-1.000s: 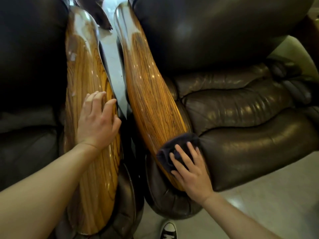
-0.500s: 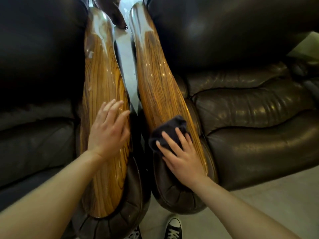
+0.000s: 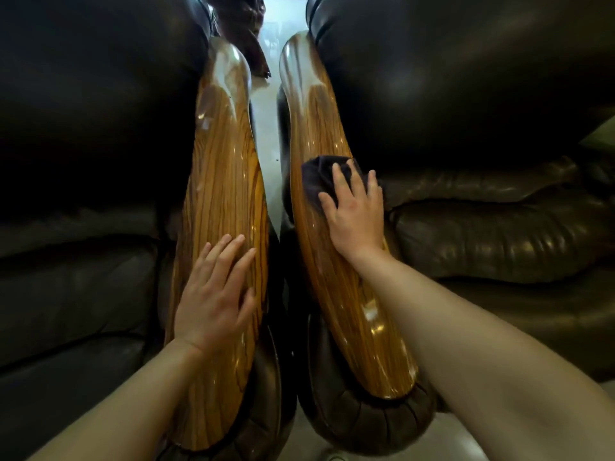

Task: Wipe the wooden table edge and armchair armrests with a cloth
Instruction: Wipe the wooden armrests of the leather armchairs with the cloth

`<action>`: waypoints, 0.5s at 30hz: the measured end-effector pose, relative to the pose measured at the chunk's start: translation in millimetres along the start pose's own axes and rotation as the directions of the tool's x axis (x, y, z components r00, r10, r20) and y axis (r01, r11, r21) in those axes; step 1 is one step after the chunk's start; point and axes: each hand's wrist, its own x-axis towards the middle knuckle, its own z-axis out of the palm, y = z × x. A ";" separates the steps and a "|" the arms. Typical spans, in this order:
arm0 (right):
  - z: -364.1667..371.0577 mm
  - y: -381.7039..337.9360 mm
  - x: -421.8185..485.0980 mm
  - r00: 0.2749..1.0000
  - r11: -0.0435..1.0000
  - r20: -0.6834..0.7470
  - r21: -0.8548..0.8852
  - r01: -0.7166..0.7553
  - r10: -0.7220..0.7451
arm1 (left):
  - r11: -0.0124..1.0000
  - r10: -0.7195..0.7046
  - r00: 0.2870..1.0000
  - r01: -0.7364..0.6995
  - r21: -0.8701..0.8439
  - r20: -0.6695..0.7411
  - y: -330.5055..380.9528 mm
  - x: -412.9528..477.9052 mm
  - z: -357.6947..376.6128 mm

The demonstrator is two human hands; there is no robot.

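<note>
Two glossy wooden armrests run side by side away from me. My right hand (image 3: pixel 357 212) presses a dark cloth (image 3: pixel 319 178) flat onto the middle of the right armrest (image 3: pixel 336 287), fingers spread over the cloth. My left hand (image 3: pixel 213 297) lies flat and empty on the lower half of the left armrest (image 3: pixel 223 154), fingers slightly apart. Part of the cloth is hidden under my right palm.
A dark leather armchair (image 3: pixel 93 128) flanks the left armrest and a brown leather armchair (image 3: pixel 499 227) flanks the right one. A narrow strip of pale floor (image 3: pixel 266 128) shows in the gap between them. Padded leather fronts (image 3: pixel 366 424) bulge below the armrest tips.
My right hand has slid the cloth up the right armrest, from its near tip to its middle. My left hand has stayed resting on the left armrest.
</note>
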 end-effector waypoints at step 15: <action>26.8 33.1 -122.9 0.802 0.796 -0.014 -0.129 0.591 -0.598 | 1.000 0.012 1.000 -0.011 -0.022 0.004 -4.1 -2.4 2.7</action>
